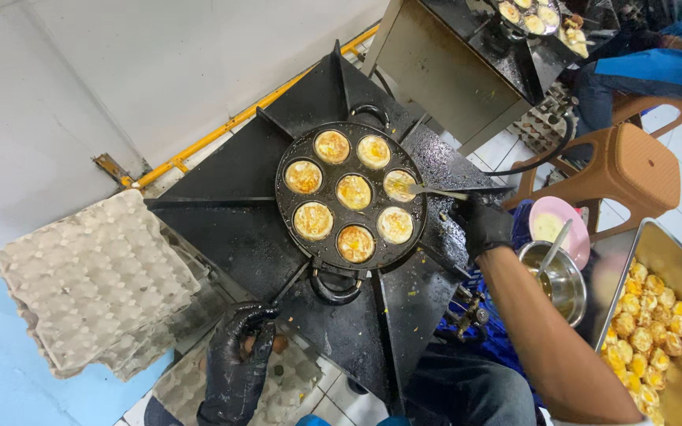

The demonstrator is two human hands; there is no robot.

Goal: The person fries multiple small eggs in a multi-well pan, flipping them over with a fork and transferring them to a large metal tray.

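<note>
A round black pan [350, 194] with several wells, each holding a yellow-white egg cake, sits on a black stove [238, 229]. My right hand [483, 225], in a black glove, grips a thin metal tool [436, 191] whose tip touches the cake in the right-hand well. My left hand [238, 359], also black-gloved, reaches down to a grey egg tray [278, 383] at the stove's near left and closes on a brown egg [278, 344].
A stack of empty grey egg trays [96, 276] lies at left. A steel bowl [558, 280] with a spoon, a pink dish [558, 225] and a metal tray [672, 260] of cooked cakes stand at right. Behind are brown stools [617, 166], a second stove and another person's blue sleeve [657, 67].
</note>
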